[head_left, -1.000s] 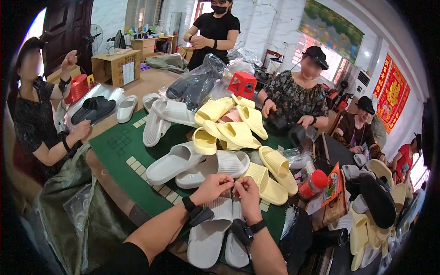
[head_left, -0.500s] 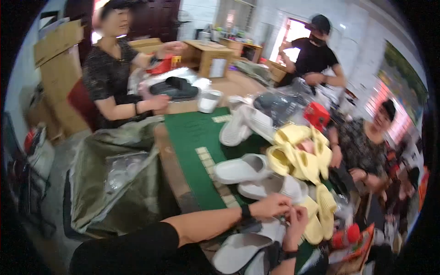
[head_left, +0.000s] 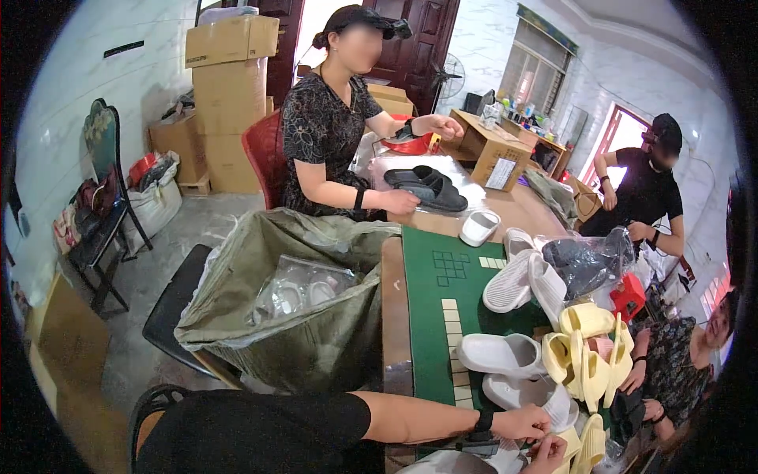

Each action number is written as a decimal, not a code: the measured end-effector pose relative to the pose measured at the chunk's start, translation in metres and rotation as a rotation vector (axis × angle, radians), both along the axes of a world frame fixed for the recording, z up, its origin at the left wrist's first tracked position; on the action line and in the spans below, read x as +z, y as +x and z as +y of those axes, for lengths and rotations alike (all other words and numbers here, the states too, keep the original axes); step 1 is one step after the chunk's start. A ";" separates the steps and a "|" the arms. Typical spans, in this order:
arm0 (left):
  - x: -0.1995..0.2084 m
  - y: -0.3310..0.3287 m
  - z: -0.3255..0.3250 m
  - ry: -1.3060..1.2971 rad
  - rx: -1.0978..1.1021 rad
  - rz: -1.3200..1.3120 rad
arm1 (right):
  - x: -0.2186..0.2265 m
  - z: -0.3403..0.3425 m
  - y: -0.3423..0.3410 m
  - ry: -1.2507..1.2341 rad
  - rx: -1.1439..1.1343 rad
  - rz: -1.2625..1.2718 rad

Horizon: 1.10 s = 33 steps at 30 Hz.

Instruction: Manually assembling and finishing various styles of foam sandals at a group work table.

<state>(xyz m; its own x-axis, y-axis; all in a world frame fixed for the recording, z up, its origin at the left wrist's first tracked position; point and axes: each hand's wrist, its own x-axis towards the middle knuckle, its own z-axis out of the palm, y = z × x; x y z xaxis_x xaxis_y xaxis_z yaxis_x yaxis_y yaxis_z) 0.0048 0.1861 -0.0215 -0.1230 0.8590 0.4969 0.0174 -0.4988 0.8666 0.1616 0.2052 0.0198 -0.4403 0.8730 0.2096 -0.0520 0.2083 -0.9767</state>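
Note:
My left hand (head_left: 521,424), with a black band at the wrist, reaches in over the table's near right part, its fingertips pinched together. Close below it, partly cut off by the lower edge, my right hand (head_left: 547,456) also has its fingers drawn together. Whatever lies between the fingers is too small to make out. Beneath and beside my hands are white slide sandals (head_left: 530,395). Another white slide (head_left: 499,355) sits just beyond. Pale yellow slides (head_left: 584,357) are heaped to the right, and one yellow slide (head_left: 591,444) stands near my right hand.
A green mat (head_left: 426,300) with a row of cream tiles (head_left: 452,332) covers the table. Left of it stands a large olive sack (head_left: 316,347) holding bagged slides. Across, a co-worker (head_left: 332,134) touches black slides (head_left: 430,188); two more people are at the right. Cartons (head_left: 229,103) are stacked behind.
My view has swung left, so the table and slides appear farther right and my hands lower right. Both hands stay close together with pinched fingers.

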 end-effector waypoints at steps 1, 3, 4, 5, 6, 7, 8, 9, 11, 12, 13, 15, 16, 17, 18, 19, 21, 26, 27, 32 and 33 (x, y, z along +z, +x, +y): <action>0.000 0.001 0.001 0.003 0.006 -0.011 | 0.003 -0.002 -0.001 0.019 -0.027 -0.011; 0.001 0.001 0.003 -0.005 0.011 -0.006 | 0.004 -0.001 -0.001 0.039 -0.056 -0.024; 0.001 0.002 0.003 -0.012 0.015 0.001 | 0.001 0.002 0.000 0.036 -0.052 0.008; 0.001 0.002 0.003 -0.012 0.013 0.000 | 0.000 0.004 0.001 0.032 -0.049 0.039; 0.000 0.002 0.003 0.003 0.013 0.001 | -0.002 0.004 0.000 0.032 -0.050 0.040; 0.000 0.002 0.003 0.017 0.013 0.002 | -0.003 0.005 0.000 0.036 -0.026 0.020; -0.001 0.002 0.003 0.017 0.011 0.002 | -0.003 0.004 0.000 0.039 -0.002 0.001; -0.002 0.001 0.004 0.031 0.027 0.020 | -0.003 0.003 -0.001 0.039 -0.001 0.002; -0.003 -0.002 0.003 0.044 0.044 0.040 | -0.001 0.000 -0.004 -0.040 0.000 0.022; -0.002 -0.002 0.003 0.011 0.019 0.052 | 0.000 0.000 -0.003 -0.041 -0.004 0.021; 0.000 -0.002 0.002 -0.022 -0.006 0.064 | 0.002 -0.001 -0.002 -0.002 -0.014 0.019; 0.002 -0.001 0.001 -0.047 -0.023 0.029 | 0.004 -0.001 -0.001 0.037 -0.027 0.017; 0.003 0.000 0.001 -0.072 -0.035 -0.004 | 0.005 -0.001 -0.001 0.029 -0.028 0.022; 0.004 0.001 0.001 -0.072 -0.039 -0.004 | 0.006 -0.001 0.000 0.021 -0.029 0.026; 0.002 0.000 0.002 -0.056 -0.029 0.015 | 0.007 -0.003 -0.001 0.021 -0.026 0.028; 0.001 -0.001 0.002 -0.041 -0.020 0.035 | 0.010 -0.006 -0.001 -0.017 -0.008 -0.001; -0.002 0.000 0.004 -0.014 0.019 0.039 | 0.009 -0.006 -0.002 -0.054 0.012 -0.033; -0.004 -0.001 0.003 0.006 0.045 0.051 | 0.007 -0.006 -0.001 -0.088 -0.003 -0.048; -0.001 0.000 0.002 -0.010 0.029 0.064 | 0.003 -0.002 0.001 -0.085 -0.006 -0.047; 0.002 0.002 0.001 -0.052 -0.008 0.061 | -0.009 0.011 0.005 0.078 -0.047 0.019; 0.001 0.001 0.002 -0.020 0.000 0.035 | -0.005 0.007 0.003 0.077 -0.044 0.019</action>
<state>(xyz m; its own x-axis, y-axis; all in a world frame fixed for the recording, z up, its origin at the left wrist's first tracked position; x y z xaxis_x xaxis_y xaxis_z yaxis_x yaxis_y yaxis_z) 0.0060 0.1877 -0.0209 -0.1059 0.8687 0.4839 0.0484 -0.4815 0.8751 0.1643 0.2120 0.0147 -0.3969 0.8726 0.2846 -0.0595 0.2850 -0.9567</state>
